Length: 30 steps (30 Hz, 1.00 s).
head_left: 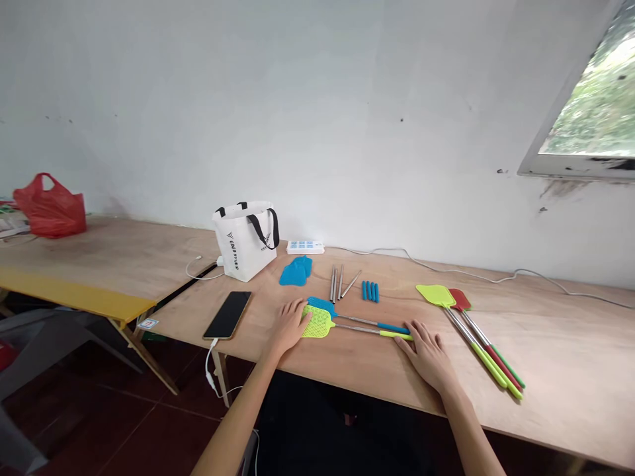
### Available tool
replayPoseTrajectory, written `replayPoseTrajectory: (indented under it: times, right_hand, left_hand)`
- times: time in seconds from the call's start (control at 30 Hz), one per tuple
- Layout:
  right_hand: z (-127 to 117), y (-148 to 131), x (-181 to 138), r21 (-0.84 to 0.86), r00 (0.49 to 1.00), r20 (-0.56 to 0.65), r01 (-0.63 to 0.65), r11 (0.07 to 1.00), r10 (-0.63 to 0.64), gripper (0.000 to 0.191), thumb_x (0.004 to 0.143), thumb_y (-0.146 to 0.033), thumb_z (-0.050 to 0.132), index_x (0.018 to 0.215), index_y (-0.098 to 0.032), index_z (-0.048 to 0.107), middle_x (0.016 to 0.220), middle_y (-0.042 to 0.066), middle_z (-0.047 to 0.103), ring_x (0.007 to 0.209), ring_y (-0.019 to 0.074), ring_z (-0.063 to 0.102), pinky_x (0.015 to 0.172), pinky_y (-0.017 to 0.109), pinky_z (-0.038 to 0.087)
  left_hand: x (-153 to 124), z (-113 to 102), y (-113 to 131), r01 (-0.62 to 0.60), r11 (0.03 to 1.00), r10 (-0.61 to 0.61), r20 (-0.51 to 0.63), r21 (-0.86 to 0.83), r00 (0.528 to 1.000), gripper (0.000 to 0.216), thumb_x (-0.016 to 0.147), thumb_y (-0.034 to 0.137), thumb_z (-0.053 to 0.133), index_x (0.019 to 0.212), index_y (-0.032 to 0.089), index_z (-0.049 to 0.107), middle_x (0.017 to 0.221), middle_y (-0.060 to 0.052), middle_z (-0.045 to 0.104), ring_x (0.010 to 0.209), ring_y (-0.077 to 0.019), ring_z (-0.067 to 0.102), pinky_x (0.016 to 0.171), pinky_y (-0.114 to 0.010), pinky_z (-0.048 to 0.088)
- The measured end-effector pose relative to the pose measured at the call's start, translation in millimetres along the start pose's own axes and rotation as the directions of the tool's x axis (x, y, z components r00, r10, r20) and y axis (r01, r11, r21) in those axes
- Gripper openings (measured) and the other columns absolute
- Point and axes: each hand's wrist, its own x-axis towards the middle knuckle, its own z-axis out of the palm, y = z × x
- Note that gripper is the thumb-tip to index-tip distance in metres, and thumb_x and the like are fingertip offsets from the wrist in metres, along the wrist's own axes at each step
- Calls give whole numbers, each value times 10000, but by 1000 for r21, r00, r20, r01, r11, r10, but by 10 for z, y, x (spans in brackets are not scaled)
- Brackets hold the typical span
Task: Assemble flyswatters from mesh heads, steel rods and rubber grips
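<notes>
Two fly swatters lie side by side in front of me, a yellow-green fly swatter (318, 322) nearer and a blue fly swatter (393, 327) just behind it. My left hand (290, 327) rests on the table at their heads, its fingers extended and its thumb touching the yellow-green mesh. At the handle ends lies my right hand (426, 352), fingers spread flat, with fingertips at the grips. Behind the swatters are loose blue swatter heads (296, 271), several metal rods (340, 283) and several short blue handle grips (370, 291).
More fly swatters (476, 330) with yellow-green, red and green parts lie at right. Left are a phone (228, 315) on a white cable and a white bag (244, 248). A power strip (305, 247) sits by the wall; a red plastic bag (52, 208) stands farther left.
</notes>
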Motion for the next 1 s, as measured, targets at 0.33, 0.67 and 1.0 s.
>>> replayPoseTrajectory:
  times: [0.33,0.67,1.0]
  right_hand:
    - [-6,3,0,20,999,-36,13,1000,-12,642,991,-574,267,1480,-207,463,1574,125,430,1486,277,348,1207,575,241]
    - [4,13,-2,26,999,-37,10,1000,-9,641,987,-588,266,1470,-220,473,1574,120,430,1485,280,349,1209,577,230]
    - [38,30,15,23,998,-57,16,1000,-14,634,988,-581,266,1466,-224,479,1561,121,446,1479,278,358,1203,578,238]
  left_hand:
    - [5,-1,11,-3,1000,3,-11,12,1000,445,1042,433,344,1384,224,539,1457,-111,545,1355,-300,485,1132,-485,370]
    - [-21,-25,38,-5,1000,5,-19,4,1000,432,1049,430,339,1380,239,540,1461,-97,544,1356,-288,481,1143,-470,361]
    - [-7,-3,15,-7,1000,7,-22,-3,1000,438,1047,428,338,1387,237,539,1457,-103,547,1345,-294,484,1131,-481,370]
